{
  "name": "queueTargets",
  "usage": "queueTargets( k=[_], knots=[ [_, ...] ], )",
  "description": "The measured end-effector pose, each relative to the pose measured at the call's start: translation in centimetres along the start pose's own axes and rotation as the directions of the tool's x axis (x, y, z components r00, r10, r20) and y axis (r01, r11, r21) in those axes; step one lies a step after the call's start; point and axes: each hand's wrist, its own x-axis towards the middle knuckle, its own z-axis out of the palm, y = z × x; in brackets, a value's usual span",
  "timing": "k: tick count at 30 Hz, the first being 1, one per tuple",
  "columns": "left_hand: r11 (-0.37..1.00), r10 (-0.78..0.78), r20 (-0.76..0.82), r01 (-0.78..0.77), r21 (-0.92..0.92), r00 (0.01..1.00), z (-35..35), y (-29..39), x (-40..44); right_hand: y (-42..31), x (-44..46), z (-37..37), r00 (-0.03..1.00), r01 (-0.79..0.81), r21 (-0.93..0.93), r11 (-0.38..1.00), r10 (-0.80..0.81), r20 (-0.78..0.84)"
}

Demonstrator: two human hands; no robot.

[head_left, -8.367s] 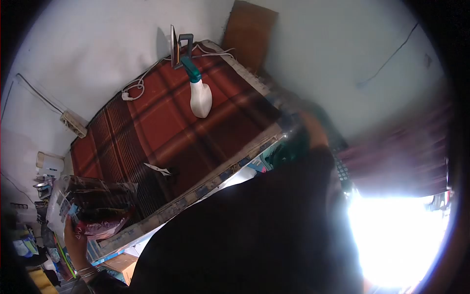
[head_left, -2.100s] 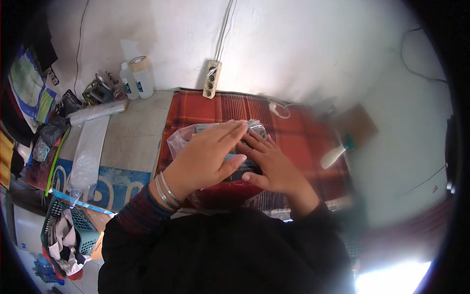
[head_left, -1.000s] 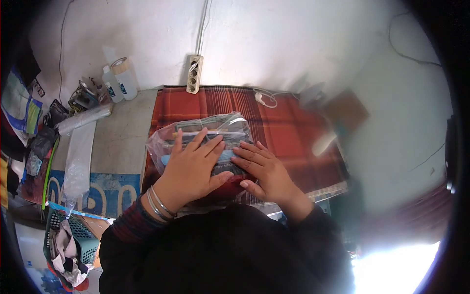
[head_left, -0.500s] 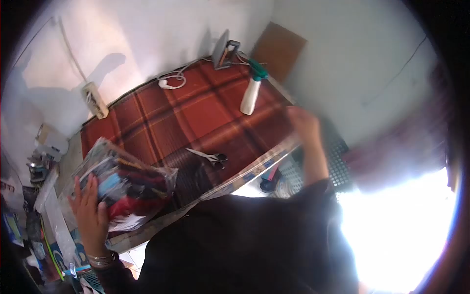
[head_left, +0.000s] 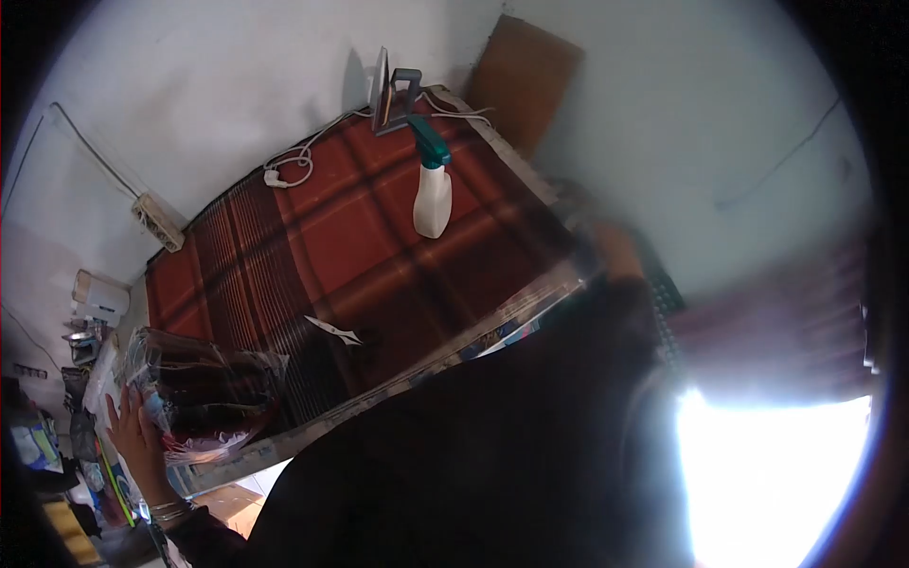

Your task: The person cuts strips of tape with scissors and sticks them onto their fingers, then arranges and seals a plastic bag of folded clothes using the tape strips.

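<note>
On the near left part of the red plaid cloth (head_left: 346, 241) lies a clear plastic bag (head_left: 204, 388) with dark and red folded contents. My left hand (head_left: 135, 437) rests against the bag's left edge, fingers spread. My right hand (head_left: 620, 254) is a blur beyond the table's right end, low by a green perforated basket (head_left: 668, 327); its fingers and anything in them cannot be made out. Scissors (head_left: 333, 329) lie on the cloth right of the bag, their handles hard to see against the dark stripes. A white spray bottle (head_left: 433, 204) with a green head stands farther back.
An iron (head_left: 383, 99) stands upright at the back edge, its white cord (head_left: 289, 175) along the wall. A power strip (head_left: 158, 223) is at the back left. A brown board (head_left: 525, 80) leans on the wall. Assorted items crowd the far left. Bright light enters at lower right.
The view has swung right and down from both hands on the bag. My right hand has left the bag and reached beyond the table's right end; my left hand stays at the bag's left edge.
</note>
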Motion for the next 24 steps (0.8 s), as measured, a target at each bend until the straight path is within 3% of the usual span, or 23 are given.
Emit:
queueTargets(
  k=[3, 4, 6, 10, 13, 15, 17, 18, 20, 22, 23, 24],
  knots=[
    [0.994, 0.072, -0.035, -0.075, -0.081, 0.997, 0.5, -0.8, -0.1, -1.9, -1.4, -2.8, 0.997, 0.073, 0.018, 0.997, -0.073, -0.04],
    [0.996, 0.049, -0.026, -0.051, -0.073, 0.998, 0.6, -0.8, -0.2, -2.1, -1.8, -3.4, 0.993, 0.097, 0.035, 0.995, -0.094, -0.073],
    [0.97, -0.001, 0.022, 0.006, -0.241, 1.0, 1.0, -0.8, -0.5, -2.0, -2.6, -4.0, 0.977, 0.149, 0.084, 0.985, -0.133, -0.165],
    [0.932, -0.02, -0.027, 0.009, -0.362, 0.999, -1.2, 1.2, -0.2, -0.3, -4.5, -5.9, 0.936, 0.16, 0.337, 0.928, -0.034, -0.351],
    [0.914, -0.038, -0.165, -0.033, -0.405, 0.986, -1.6, 1.4, -0.7, -0.6, -6.2, -10.1, 0.927, 0.06, 0.693, 0.719, 0.218, -0.306],
    [0.912, 0.005, -0.224, -0.096, -0.4, 0.975, -1.6, 0.5, -0.8, -5.1, -9.3, -14.2, 0.962, 0.044, 0.892, 0.45, 0.22, -0.159],
    [0.919, 0.025, -0.246, -0.119, -0.376, 0.969, -1.7, -0.3, -1.3, -12.1, -13.6, -17.4, 0.999, 0.042, 0.988, 0.146, 0.005, -0.043],
    [0.918, 0.078, -0.263, -0.172, -0.357, 0.962, -1.7, -0.7, -1.3, -17.0, -16.3, -18.8, 0.983, 0.018, 0.999, -0.027, -0.184, -0.023],
    [0.909, 0.134, -0.277, -0.229, -0.347, 0.951, -1.3, -1.4, -1.3, -27.2, -21.8, -22.0, 0.822, -0.134, 0.957, -0.256, -0.568, -0.037],
    [0.892, 0.186, -0.298, -0.288, -0.348, 0.936, -0.9, -2.3, -1.3, -36.8, -28.3, -26.3, 0.606, -0.238, 0.937, -0.255, -0.793, -0.062],
    [0.886, 0.231, -0.326, -0.337, -0.32, 0.917, -0.8, -2.7, -1.3, -39.9, -30.2, -27.0, 0.519, -0.466, 0.847, -0.255, -0.854, 0.029],
    [0.876, 0.274, -0.353, -0.384, -0.292, 0.894, -0.6, -3.0, -1.2, -43.1, -32.7, -27.8, 0.41, -0.524, 0.817, -0.241, -0.912, -0.007]
  ],
)
